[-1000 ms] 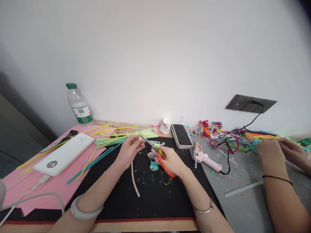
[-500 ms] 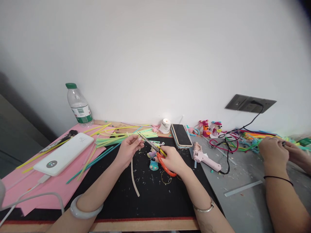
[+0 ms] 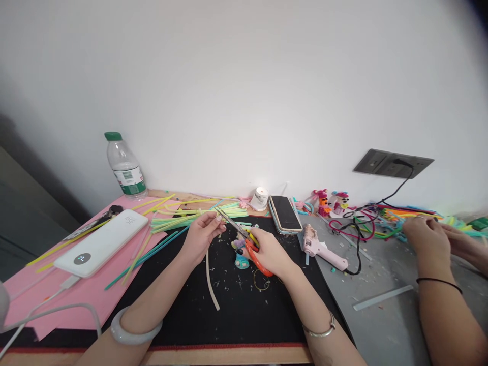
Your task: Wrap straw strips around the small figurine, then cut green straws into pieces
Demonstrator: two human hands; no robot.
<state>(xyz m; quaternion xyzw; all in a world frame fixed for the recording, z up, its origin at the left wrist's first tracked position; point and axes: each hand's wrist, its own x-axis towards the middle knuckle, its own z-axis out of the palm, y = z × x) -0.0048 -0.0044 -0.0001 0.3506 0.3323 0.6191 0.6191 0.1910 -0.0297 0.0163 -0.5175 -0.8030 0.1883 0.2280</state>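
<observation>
My left hand [image 3: 202, 235] is closed in a pinch on a cream pipe cleaner [image 3: 209, 282], whose long end hangs down over the black mat [image 3: 183, 310]. Held in my right hand [image 3: 271, 252] is a pair of scissors [image 3: 233, 222] with orange and yellow handles. The blades point up and left, with their tips right beside my left fingertips. What lies between the blades is too small to make out. Below the scissors a small blue and purple figure [image 3: 241, 260] is on the mat, partly hidden by my right hand and the handles.
A pink glue gun [image 3: 324, 254], a phone [image 3: 285, 213] and a white cup [image 3: 260, 199] are to the right. Green pipe cleaners [image 3: 175, 222], a white power bank [image 3: 101, 244] and a bottle [image 3: 127, 170] are at left. A co-worker's hands [image 3: 427, 236] work at far right.
My right hand and the scissor handles have shifted slightly left, the handles closer together. My left hand keeps its place with the pipe cleaner. The co-worker's hands moved slightly.
</observation>
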